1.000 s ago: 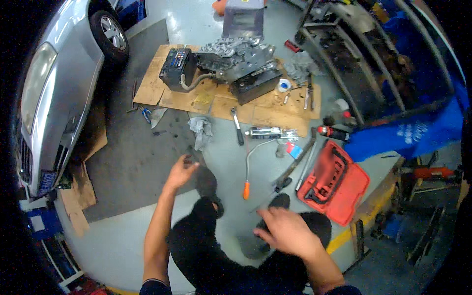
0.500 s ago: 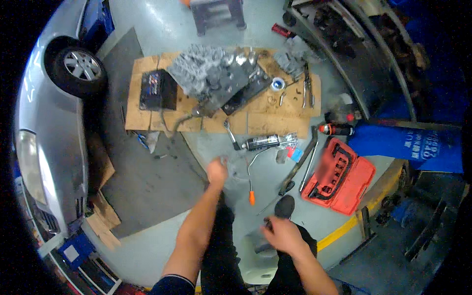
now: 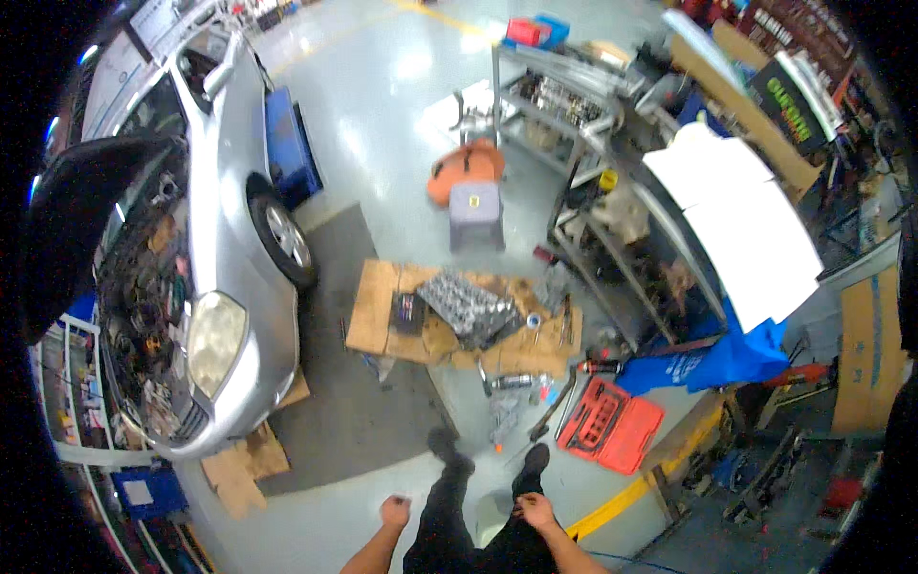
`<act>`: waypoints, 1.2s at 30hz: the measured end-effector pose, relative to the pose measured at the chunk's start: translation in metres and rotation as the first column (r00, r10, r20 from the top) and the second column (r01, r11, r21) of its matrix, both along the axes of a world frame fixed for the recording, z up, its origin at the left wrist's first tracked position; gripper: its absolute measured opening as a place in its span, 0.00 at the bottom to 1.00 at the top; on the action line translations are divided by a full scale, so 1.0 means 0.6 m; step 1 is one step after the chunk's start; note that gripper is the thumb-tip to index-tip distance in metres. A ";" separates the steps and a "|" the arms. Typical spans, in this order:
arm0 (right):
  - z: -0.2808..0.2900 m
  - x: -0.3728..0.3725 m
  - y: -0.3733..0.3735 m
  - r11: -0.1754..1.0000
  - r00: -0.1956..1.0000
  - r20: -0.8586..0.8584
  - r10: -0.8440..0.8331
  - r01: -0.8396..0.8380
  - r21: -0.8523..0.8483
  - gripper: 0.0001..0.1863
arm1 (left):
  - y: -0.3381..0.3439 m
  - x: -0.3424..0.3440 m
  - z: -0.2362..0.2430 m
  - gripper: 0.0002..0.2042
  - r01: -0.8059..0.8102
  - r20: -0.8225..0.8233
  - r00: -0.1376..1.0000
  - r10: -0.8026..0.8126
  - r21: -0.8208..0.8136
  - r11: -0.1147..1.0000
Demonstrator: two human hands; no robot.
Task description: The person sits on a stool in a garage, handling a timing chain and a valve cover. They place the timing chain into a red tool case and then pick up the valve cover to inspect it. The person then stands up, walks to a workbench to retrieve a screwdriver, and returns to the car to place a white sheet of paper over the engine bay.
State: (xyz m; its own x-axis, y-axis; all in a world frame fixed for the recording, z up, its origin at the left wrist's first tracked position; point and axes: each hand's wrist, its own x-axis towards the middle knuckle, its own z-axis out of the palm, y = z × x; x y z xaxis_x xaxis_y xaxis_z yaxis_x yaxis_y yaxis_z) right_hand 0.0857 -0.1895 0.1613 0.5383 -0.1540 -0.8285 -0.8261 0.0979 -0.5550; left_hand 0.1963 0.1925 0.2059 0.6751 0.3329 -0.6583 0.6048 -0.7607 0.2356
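Person stands, left hand (image 3: 394, 510) curled, right hand (image 3: 532, 508) curled, both empty. Trip risk: tools (image 3: 535, 407) scattered past cardboard (image 3: 378, 316) near edge, red case (image 3: 610, 425) alongside.

1. The left hand (image 3: 394, 512) and right hand (image 3: 532, 510) hang low beside the person's dark trouser legs; both appear loosely curled and empty.
2. A red tool case (image 3: 610, 425) lies open on the floor (image 3: 382, 143), ahead and to the right.
3. An engine cylinder head (image 3: 467, 308) rests on cardboard sheets (image 3: 375, 316).
4. A silver car (image 3: 210, 287) stands to the left, bonnet raised.
5. A grey step stool (image 3: 475, 212) stands beyond the cardboard.
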 end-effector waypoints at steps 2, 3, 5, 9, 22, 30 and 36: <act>-0.083 -0.003 -0.067 0.996 0.997 0.068 -0.049 0.053 -0.065 0.13 | 0.097 -0.003 0.025 0.15 0.065 -0.041 0.997 -0.062 0.061 0.996; -0.110 -0.017 -0.104 0.989 0.990 0.120 -0.069 0.084 -0.125 0.12 | 0.142 -0.003 0.018 0.15 0.008 -0.008 1.000 -0.008 0.020 1.000; -0.121 -0.008 -0.159 0.966 0.979 0.201 0.021 0.032 -0.256 0.13 | 0.225 -0.029 0.003 0.14 -0.161 0.032 0.986 0.162 -0.038 0.986; 0.089 0.094 -0.168 0.836 0.842 0.046 -0.537 0.539 -0.106 0.16 | 0.251 0.042 -0.008 0.10 -0.440 -0.017 0.889 0.458 -0.310 0.843; 0.163 0.160 0.004 0.896 0.871 -0.211 -0.444 0.422 -0.140 0.18 | 0.196 0.293 0.038 0.12 -0.323 -0.005 0.912 0.409 -0.624 0.712; -0.079 0.271 -0.037 0.903 0.899 -0.131 -0.417 0.426 0.050 0.16 | 0.304 0.267 -0.011 0.15 0.150 0.047 0.988 -0.147 -0.515 0.844; 0.038 0.610 0.109 0.874 0.886 -0.020 -0.464 0.462 0.151 0.16 | 0.479 0.321 0.099 0.11 0.305 -0.039 0.952 -0.305 -0.004 0.952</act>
State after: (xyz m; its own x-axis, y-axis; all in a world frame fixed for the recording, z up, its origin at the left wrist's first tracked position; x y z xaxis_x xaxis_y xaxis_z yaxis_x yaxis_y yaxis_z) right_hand 0.4520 -0.1242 0.1839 0.4489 -0.2663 -0.8530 -0.6575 0.5481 -0.5171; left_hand 0.3888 0.4797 0.2654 0.7186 0.1166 -0.6855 0.3529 -0.9106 0.2151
